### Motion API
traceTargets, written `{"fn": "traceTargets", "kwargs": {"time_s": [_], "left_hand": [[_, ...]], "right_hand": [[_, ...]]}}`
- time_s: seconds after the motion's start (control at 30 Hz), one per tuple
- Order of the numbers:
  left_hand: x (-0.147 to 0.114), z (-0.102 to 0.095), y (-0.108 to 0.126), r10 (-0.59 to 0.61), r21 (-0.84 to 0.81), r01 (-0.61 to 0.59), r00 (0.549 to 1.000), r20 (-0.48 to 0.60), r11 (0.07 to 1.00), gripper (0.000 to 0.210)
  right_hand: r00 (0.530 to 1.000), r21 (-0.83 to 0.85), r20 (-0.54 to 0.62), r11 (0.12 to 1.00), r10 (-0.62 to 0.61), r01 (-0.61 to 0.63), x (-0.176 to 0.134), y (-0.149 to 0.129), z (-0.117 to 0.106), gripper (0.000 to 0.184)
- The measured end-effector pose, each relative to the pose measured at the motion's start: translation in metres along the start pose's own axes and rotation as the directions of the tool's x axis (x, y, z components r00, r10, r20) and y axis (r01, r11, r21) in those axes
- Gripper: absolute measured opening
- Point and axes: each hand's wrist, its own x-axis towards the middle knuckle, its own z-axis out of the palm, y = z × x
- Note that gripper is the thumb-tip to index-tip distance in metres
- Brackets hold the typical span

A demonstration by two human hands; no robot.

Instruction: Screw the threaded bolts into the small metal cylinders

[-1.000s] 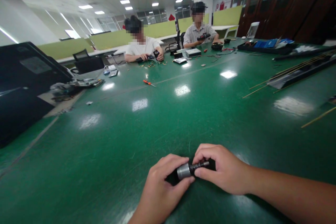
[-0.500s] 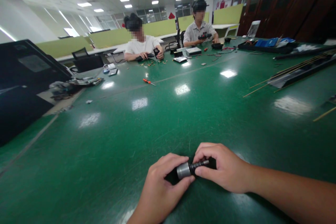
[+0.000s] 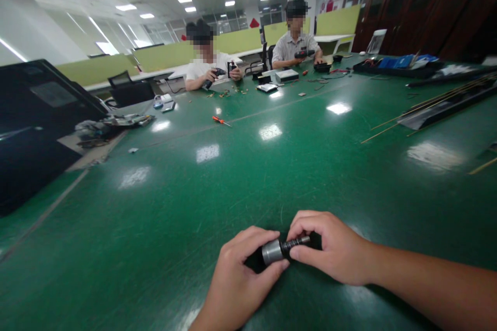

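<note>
A short grey metal cylinder with a dark ribbed shaft (image 3: 273, 252) lies between my hands, low over the green table (image 3: 248, 186). My left hand (image 3: 244, 269) curls round the cylinder end, thumb on the near side and fingers on the far side. At the other end, my right hand (image 3: 334, 248) has its thumb and fingers about the ribbed shaft, whose thin tip points right. The palm side of my left hand hides the cylinder's left end. I cannot tell what exact part this is.
An orange screwdriver (image 3: 221, 121) lies farther up the table. A large black panel (image 3: 42, 129) stands at left beside electronic scraps (image 3: 112, 123). Thin rods (image 3: 423, 106) and a black tray (image 3: 396, 70) lie at right. Two co-workers (image 3: 212, 70) sit across, handling power tools.
My hands and the metal part stay almost in place. Across the table, the co-worker at left has raised and turned the dark tool. The camera view has shifted very slightly.
</note>
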Motion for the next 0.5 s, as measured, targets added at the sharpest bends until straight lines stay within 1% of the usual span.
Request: {"fn": "traceTargets", "kwargs": {"time_s": [0.5], "left_hand": [[0.0005,0.0006,-0.0014,-0.009,-0.008,0.009,1.0,-0.013,1.0,0.027]], "right_hand": [[1.0,0.016,0.004,1.0,0.014,-0.014,0.0001,-0.0013,-0.0011,0.003]]}}
